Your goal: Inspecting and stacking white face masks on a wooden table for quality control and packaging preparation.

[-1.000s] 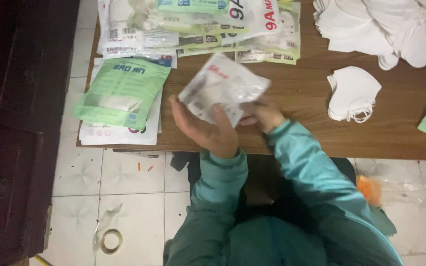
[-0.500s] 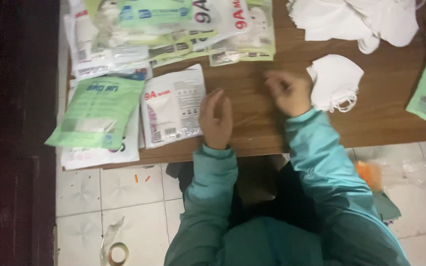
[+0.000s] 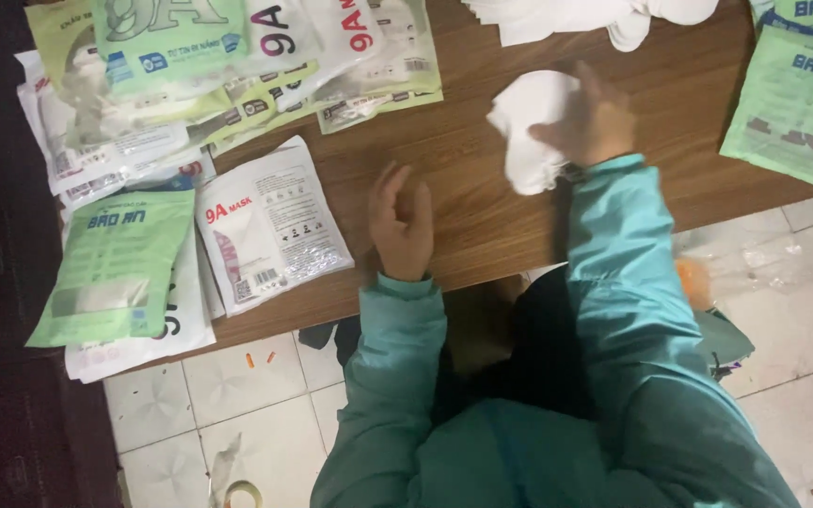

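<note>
My right hand [image 3: 597,120] grips a white face mask [image 3: 529,127] and holds it just above the brown wooden table [image 3: 482,207]. Beside it to the left, my left hand [image 3: 402,224] rests on the table with fingers apart and nothing in it. A white sealed mask packet [image 3: 270,224] lies flat a short way left of that hand. Both arms wear teal sleeves.
A green packet [image 3: 115,268] lies on white ones at the table's left edge. Several overlapping packets [image 3: 228,66] are piled at the back left. Loose white masks [image 3: 595,14] sit at the back, green packets [image 3: 797,94] at the right. A tape roll [image 3: 242,494] lies on the tiled floor.
The white packet that both hands held was laid flat on the table at the left. My right hand reached right and picked up the white mask.
</note>
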